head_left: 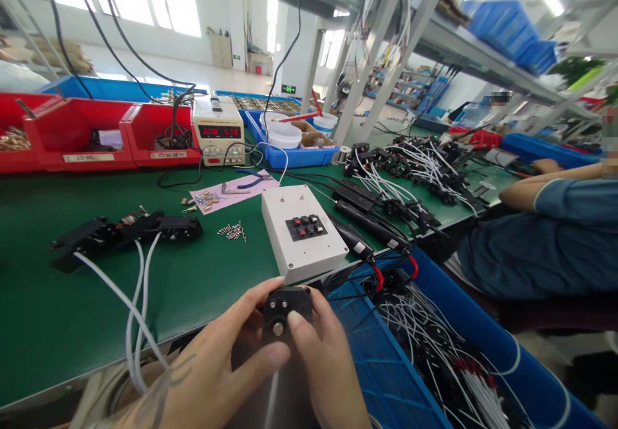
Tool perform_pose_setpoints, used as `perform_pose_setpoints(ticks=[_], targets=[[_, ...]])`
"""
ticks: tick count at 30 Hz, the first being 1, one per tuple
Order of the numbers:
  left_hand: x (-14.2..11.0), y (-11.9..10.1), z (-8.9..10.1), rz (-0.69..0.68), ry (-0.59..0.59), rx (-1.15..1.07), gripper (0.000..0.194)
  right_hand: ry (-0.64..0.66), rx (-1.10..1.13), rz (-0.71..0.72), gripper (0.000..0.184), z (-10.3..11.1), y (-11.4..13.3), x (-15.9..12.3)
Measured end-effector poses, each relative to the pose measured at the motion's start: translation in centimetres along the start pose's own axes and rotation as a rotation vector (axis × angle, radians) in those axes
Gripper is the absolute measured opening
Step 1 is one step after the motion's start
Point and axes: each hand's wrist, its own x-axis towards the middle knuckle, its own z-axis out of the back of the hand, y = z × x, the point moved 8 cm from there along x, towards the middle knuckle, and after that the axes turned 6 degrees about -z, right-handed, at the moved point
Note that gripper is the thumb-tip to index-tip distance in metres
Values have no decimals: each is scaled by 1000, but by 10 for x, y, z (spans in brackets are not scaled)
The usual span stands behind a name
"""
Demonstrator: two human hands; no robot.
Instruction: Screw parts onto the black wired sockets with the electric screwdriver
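Both of my hands hold a small black part (286,306) with metal studs, just below the green table's front edge. My left hand (226,358) wraps it from the left, thumb near its top. My right hand (321,358) grips it from the right, one finger lying across its front. Right above it a white test box (302,232) with a black button panel sits on the table edge. Two black probes (367,226) with red boots lie beside the box.
Black assemblies with white cables (128,229) lie at left, loose screws (232,230) near them. A power supply (218,131) and red bins (80,134) stand behind. A blue crate of wired parts (434,345) is at lower right. Another person's arm (555,181) rests at right.
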Motion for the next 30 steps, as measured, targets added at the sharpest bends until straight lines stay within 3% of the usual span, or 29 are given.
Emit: perform_pose_setpoints(ticks=[5,9,11,15,18,22,30], targets=[[-2,8,-5,60,-8,-94,50,140,79,-32,27,-8,2,-4],[-6,19,-14,82,10,-214,45,240,109,-163,46,-8,-4,-8],[-8,25,-18,129,-10,-280,46,267,38,-191,54,-1,-6,-10],[-11,34,-19,271,-95,-407,49,192,-96,-214,64,27,-13,-13],[-12,30,-23,297,-72,-434,44,253,-33,-251,70,26,-20,-19],[-12,21,-27,276,-5,-443,38,243,59,-275,71,14,-20,-25],[-9,11,-14,208,-66,-450,33,241,125,-264,62,5,-20,-28]])
